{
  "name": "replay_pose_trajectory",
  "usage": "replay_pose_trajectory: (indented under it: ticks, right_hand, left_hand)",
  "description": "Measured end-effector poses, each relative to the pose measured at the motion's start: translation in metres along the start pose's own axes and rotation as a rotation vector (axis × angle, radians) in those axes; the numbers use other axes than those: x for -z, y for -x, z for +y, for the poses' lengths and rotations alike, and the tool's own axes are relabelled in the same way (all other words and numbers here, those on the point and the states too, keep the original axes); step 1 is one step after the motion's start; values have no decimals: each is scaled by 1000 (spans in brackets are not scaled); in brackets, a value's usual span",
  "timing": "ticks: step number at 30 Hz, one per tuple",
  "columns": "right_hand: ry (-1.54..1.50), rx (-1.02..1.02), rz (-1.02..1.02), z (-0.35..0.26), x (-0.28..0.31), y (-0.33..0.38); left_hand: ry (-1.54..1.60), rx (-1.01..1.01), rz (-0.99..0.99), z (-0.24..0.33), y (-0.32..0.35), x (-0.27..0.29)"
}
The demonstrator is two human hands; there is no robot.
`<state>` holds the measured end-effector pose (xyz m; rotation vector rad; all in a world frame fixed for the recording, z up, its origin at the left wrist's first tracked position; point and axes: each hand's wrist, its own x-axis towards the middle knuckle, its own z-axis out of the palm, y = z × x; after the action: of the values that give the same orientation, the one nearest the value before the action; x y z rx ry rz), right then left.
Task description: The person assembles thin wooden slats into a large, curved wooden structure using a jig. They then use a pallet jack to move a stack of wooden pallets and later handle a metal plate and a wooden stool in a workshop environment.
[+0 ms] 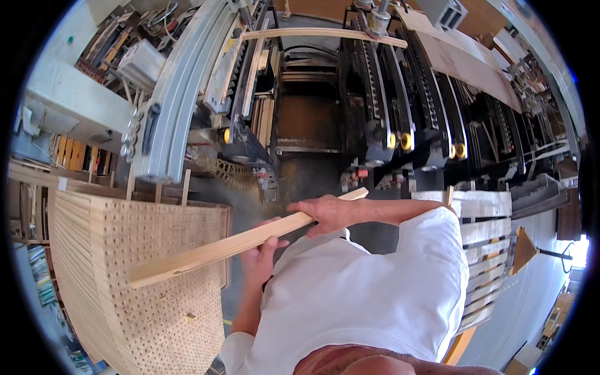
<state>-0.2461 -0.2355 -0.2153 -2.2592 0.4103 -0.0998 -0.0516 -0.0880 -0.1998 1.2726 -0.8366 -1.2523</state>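
A long pale wooden strip [225, 247] lies slantwise in front of me, its left end lower and nearer, its right end higher and farther. My right hand [328, 214] is closed over it close to its far right end. Around the middle, my left hand [259, 251] grips the strip from below, thumb against its near side and the other fingers partly hidden behind it. The strip's left end reaches above a tall stack of pale wooden pieces [156, 294] whose ends are dotted with round holes. A small wooden bit [190, 317] lies on that stack.
Ahead stands a machine with dark toothed rails [378, 94] and yellow round end pieces [406, 141]. Another wooden strip [325, 34] lies across its far part. A grey metal beam [181, 94] runs at the left. Pale slatted wood [487, 231] stands to my right.
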Motion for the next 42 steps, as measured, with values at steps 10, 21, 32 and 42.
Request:
replay_pose_trajectory:
  ticks: [10,21,32,42]
  right_hand:
    - [419,452,208,-132,-1,-56]
    - [729,1048,183,-269,27,-121]
    - [268,1030,207,-263,-16,-121]
    - [347,7,144,-107,-54,-92]
  left_hand:
    - [-1074,-640,7,136,173,84]
    - [-1503,-88,771,157,280,91]
    - [-928,-152,1659,215,410,189]
    - [-1264,410,1764,215,515,535]
